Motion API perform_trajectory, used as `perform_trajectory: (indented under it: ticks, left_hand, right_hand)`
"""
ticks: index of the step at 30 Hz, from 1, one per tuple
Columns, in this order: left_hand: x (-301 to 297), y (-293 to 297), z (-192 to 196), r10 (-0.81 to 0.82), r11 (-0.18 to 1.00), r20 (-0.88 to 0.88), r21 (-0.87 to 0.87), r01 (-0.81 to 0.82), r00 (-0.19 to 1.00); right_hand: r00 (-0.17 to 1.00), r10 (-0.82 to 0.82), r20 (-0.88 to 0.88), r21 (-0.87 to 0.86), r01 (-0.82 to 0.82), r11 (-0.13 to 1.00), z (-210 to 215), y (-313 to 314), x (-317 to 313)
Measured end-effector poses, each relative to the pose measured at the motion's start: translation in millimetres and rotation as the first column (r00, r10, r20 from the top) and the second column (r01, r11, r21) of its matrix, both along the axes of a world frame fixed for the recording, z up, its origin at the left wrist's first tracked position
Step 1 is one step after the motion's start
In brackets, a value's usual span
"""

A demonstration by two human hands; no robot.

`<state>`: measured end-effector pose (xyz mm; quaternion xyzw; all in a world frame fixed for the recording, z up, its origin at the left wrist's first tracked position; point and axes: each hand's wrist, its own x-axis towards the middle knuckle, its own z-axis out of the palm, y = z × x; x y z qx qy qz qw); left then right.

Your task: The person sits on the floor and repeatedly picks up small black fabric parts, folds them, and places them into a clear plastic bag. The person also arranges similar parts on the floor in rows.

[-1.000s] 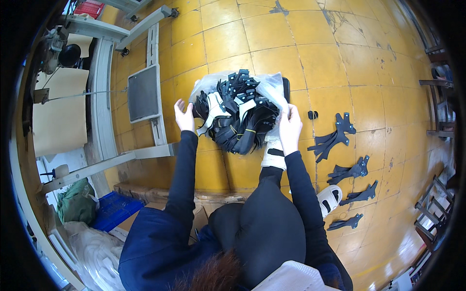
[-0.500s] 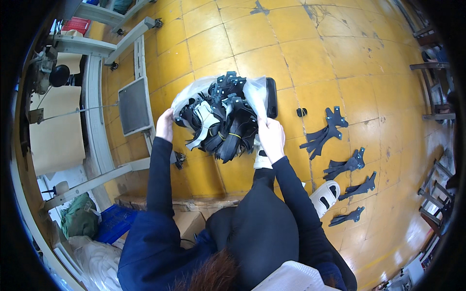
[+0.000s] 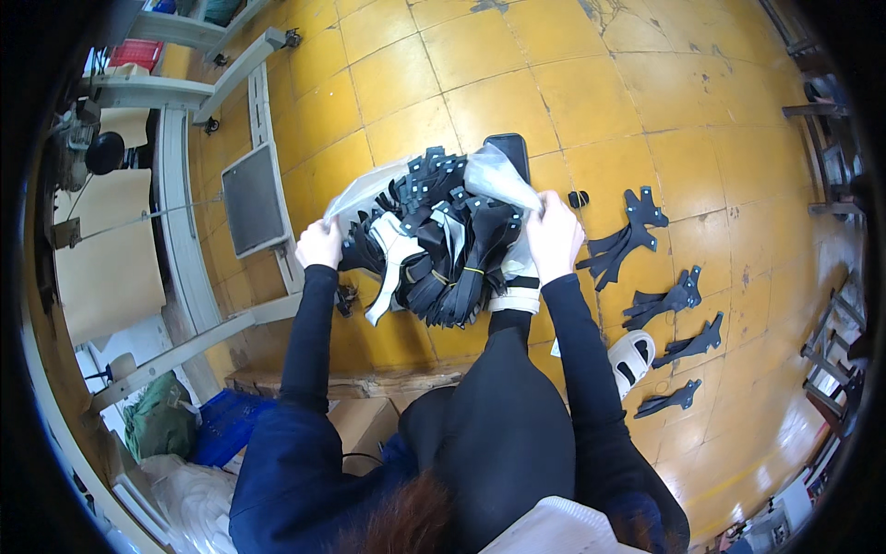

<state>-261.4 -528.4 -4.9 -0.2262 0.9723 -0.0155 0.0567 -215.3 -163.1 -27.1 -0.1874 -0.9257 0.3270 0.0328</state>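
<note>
A translucent plastic bag (image 3: 501, 174) lies wide-mouthed on the floor in front of me. It is full of black cut fabric pieces (image 3: 489, 242), some tied in bundles with yellow bands. A white piece (image 3: 395, 247) hangs over the near side of the heap. My left hand (image 3: 318, 245) pinches the bag's left rim. On the opposite side, my right hand (image 3: 556, 235) grips the right rim and holds it pulled outward. The bag's bottom is hidden under the pieces.
Several black fabric bundles (image 3: 630, 236) lie in a row on the yellow tiles at right, near a small black object (image 3: 579, 198). A dark tray-like object (image 3: 510, 150) sits behind the bag. At left are a pedal (image 3: 255, 200) and a machine table frame (image 3: 189, 240). My sandal (image 3: 631, 364) is at right.
My right hand has moved right, drawing the bag's rim outward and widening its mouth. My left hand is slightly lower in the picture, still on the rim.
</note>
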Motion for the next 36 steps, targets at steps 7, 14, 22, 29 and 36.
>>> perform_trajectory:
  ticks: [7,14,22,29,36]
  left_hand:
    - [-34.8,8.4,-42.3,-0.575,0.809,-0.279,-0.051,0.586,0.769]
    - [-63.4,42.7,-64.4,-0.789,0.611,0.039,-0.061,0.789,0.613]
    - [-122.4,47.6,-25.7,-0.660,0.726,-0.007,-0.264,0.635,0.752]
    - [-15.9,-9.2,13.7,-0.720,0.691,-0.315,-0.244,0.680,0.619]
    - [72.6,-80.4,-67.5,0.235,0.848,-0.340,0.530,-0.021,0.911]
  right_hand:
    - [0.919,0.316,-0.237,0.319,-0.234,0.918,5.8,-9.7,-10.4]
    - [0.814,0.568,-0.121,0.481,-0.452,0.751,-7.9,-14.9,-23.0]
    - [0.886,0.447,-0.126,0.328,-0.388,0.861,-9.1,-35.2,-46.0]
    - [0.856,0.463,-0.229,0.205,-0.423,0.883,-7.4,-42.1,26.4]
    - [0.991,0.092,-0.096,-0.005,-0.093,0.996,-23.8,-44.2,68.7]
